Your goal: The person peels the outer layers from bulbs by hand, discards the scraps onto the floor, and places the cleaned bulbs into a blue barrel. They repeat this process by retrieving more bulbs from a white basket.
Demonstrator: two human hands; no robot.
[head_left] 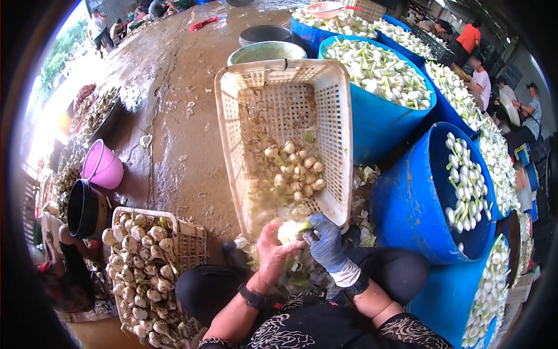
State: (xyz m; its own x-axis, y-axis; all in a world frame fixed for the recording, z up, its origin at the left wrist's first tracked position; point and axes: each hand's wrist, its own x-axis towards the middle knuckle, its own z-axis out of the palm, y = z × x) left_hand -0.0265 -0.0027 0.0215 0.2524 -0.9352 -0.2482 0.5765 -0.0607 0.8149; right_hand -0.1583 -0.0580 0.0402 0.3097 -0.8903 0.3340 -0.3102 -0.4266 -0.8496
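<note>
My left hand (275, 251), bare, is closed around a pale, peeled bulb (289, 232) that looks like fresh garlic or onion. My right hand (326, 241), in a blue-grey glove, pinches at the bulb's green stem end; whether a small blade is also in its fingers I cannot make out. Both hands are above my lap, at the near end of a tilted white plastic basket (229, 151). Inside that basket lies a heap of soil-stained bulbs (296, 171). Leaf scraps and peelings lie below my hands.
A second basket (189, 239) on my left is piled with unpeeled bulbs (142, 262). A pink bucket (104, 166) and a black bucket (84, 209) stand beyond it. Blue barrels (407, 192) of peeled bulbs line my right. Other people (479, 84) sit farther back.
</note>
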